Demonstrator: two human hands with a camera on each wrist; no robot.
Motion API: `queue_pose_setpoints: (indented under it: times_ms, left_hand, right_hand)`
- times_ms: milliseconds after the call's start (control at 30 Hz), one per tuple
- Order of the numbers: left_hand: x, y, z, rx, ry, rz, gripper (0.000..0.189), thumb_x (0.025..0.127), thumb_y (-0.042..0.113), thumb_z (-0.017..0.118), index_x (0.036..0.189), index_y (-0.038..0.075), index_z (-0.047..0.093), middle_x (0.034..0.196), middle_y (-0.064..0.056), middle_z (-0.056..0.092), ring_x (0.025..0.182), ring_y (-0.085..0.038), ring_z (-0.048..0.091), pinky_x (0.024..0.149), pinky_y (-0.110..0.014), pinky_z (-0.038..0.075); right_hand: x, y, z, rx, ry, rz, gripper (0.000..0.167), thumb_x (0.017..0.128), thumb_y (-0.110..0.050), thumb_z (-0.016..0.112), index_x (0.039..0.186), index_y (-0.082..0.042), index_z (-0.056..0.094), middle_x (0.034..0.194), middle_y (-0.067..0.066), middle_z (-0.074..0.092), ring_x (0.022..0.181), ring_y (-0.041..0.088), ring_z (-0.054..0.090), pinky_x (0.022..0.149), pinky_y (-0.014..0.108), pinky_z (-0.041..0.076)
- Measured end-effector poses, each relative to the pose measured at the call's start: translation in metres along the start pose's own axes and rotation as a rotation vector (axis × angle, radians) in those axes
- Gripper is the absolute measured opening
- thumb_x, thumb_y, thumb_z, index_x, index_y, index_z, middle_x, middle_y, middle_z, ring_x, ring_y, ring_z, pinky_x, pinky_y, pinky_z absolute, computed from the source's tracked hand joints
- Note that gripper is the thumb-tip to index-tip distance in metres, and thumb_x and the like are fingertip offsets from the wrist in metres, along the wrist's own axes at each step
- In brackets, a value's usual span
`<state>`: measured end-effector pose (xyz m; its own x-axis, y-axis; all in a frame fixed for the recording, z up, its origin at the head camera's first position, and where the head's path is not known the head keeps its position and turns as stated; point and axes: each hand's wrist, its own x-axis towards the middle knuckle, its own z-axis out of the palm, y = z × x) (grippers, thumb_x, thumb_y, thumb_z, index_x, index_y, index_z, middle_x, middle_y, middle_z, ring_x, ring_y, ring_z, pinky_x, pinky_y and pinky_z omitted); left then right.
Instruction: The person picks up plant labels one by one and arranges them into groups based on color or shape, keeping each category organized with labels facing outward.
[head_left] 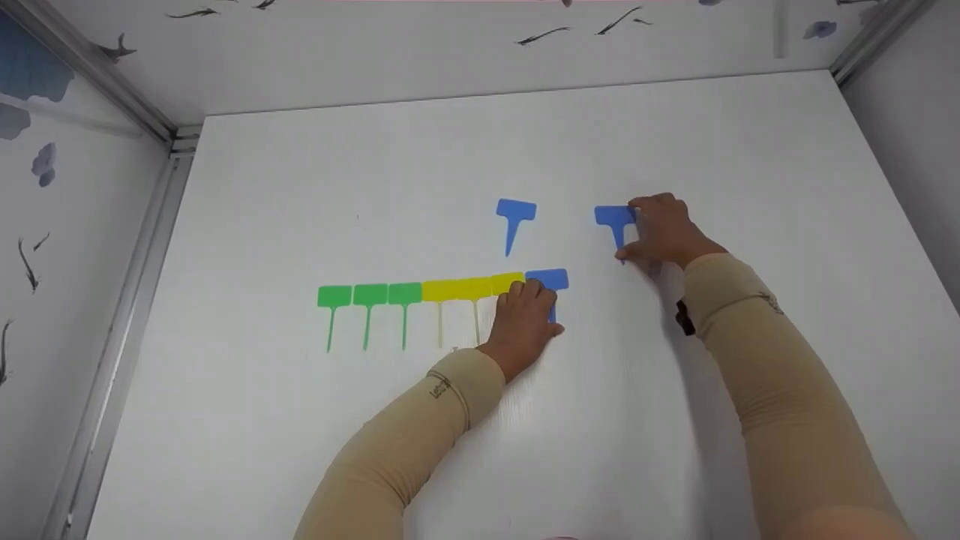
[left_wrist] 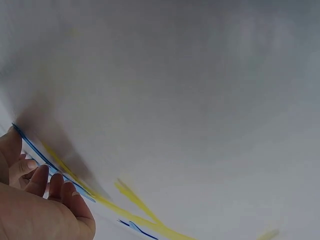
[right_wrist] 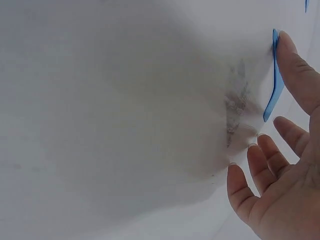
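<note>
Flat T-shaped plant labels form a row on the white tabletop: green labels (head_left: pixel 370 295) at the left, then yellow labels (head_left: pixel 457 289), then a blue label (head_left: pixel 551 279) at the right end. My left hand (head_left: pixel 523 319) holds that end label, thumb by its stem and fingers near its head, covering part of the last yellow label. Farther right, my right hand (head_left: pixel 664 229) grips a second blue label (head_left: pixel 611 215), thumb at the stem tip and fingers at the head's right corner. In the right wrist view, the thumb (right_wrist: pixel 292 62) lies against this label's edge.
A third blue label (head_left: pixel 516 210) lies behind the row, between the two hands. The white tabletop (head_left: pixel 247 210) meets a patterned back panel (head_left: pixel 420 52), with a metal-framed panel (head_left: pixel 124 330) along the left and a plain wall at the right.
</note>
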<state>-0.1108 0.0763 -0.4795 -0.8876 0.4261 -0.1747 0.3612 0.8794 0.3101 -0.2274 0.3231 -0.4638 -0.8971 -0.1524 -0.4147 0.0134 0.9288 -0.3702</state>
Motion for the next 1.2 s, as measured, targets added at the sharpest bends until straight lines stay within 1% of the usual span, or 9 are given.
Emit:
queue_pose_setpoints:
  times_ms: [133, 400, 533, 700, 833, 1033, 1200]
  left_hand:
    - [0.000, 0.000, 0.001, 0.013, -0.002, -0.003, 0.043, 0.090, 0.040, 0.066, 0.123, 0.013, 0.056, 0.116, -0.002, 0.051, 0.105, -0.018, 0.042, 0.089, -0.031, 0.039]
    - [0.000, 0.000, 0.001, 0.009, -0.021, -0.003, 0.046, 0.092, 0.041, 0.063, 0.127, 0.014, 0.053, 0.122, -0.002, 0.050, 0.109, -0.019, 0.041, 0.092, -0.030, 0.038]
    - [0.000, -0.001, 0.000, 0.009, -0.019, -0.011, 0.045, 0.091, 0.041, 0.064, 0.126, 0.014, 0.054, 0.121, -0.002, 0.050, 0.108, -0.019, 0.041, 0.091, -0.030, 0.038]
    - [0.000, -0.002, -0.001, 0.019, -0.019, -0.015, 0.044, 0.091, 0.041, 0.064, 0.126, 0.014, 0.053, 0.120, -0.002, 0.050, 0.107, -0.019, 0.041, 0.091, -0.030, 0.039]
    - [0.000, -0.001, 0.000, 0.021, -0.002, -0.012, 0.045, 0.091, 0.040, 0.064, 0.126, 0.014, 0.054, 0.120, -0.002, 0.050, 0.108, -0.019, 0.042, 0.091, -0.030, 0.039]
    - [0.000, -0.001, 0.004, 0.062, 0.044, 0.007, 0.042, 0.089, 0.041, 0.067, 0.120, 0.014, 0.057, 0.118, -0.002, 0.052, 0.106, -0.019, 0.045, 0.088, -0.031, 0.040]
    - [0.000, -0.001, 0.004, 0.044, 0.036, 0.009, 0.044, 0.090, 0.041, 0.066, 0.123, 0.014, 0.056, 0.119, -0.002, 0.052, 0.105, -0.018, 0.043, 0.087, -0.029, 0.040]
  right_hand:
    - [0.005, -0.002, -0.002, -0.047, -0.018, 0.011, 0.095, 0.079, -0.036, 0.079, 0.148, 0.004, 0.026, 0.146, 0.036, 0.021, 0.132, 0.053, 0.020, 0.107, 0.062, 0.028]
    - [0.007, -0.005, -0.002, -0.048, -0.017, 0.027, 0.092, 0.078, -0.031, 0.081, 0.146, 0.004, 0.030, 0.146, 0.035, 0.021, 0.132, 0.052, 0.021, 0.106, 0.062, 0.030]
    - [0.007, -0.009, -0.002, -0.053, -0.016, 0.031, 0.091, 0.078, -0.031, 0.080, 0.146, 0.004, 0.030, 0.146, 0.035, 0.022, 0.132, 0.051, 0.021, 0.106, 0.062, 0.029]
    - [0.006, -0.014, -0.005, -0.031, -0.025, 0.046, 0.091, 0.078, -0.029, 0.080, 0.145, 0.004, 0.029, 0.146, 0.035, 0.021, 0.132, 0.051, 0.021, 0.106, 0.063, 0.029]
    - [0.007, -0.015, -0.009, -0.036, -0.049, 0.051, 0.092, 0.078, -0.030, 0.080, 0.145, 0.004, 0.027, 0.145, 0.036, 0.019, 0.131, 0.052, 0.021, 0.105, 0.063, 0.029]
    - [0.008, -0.014, -0.013, -0.058, -0.080, 0.042, 0.093, 0.077, -0.033, 0.080, 0.141, 0.007, 0.027, 0.140, 0.038, 0.020, 0.127, 0.053, 0.022, 0.103, 0.063, 0.030]
    - [0.010, -0.012, -0.012, -0.010, -0.069, 0.070, 0.093, 0.075, -0.034, 0.082, 0.138, 0.007, 0.028, 0.138, 0.034, 0.024, 0.126, 0.049, 0.023, 0.104, 0.061, 0.030]
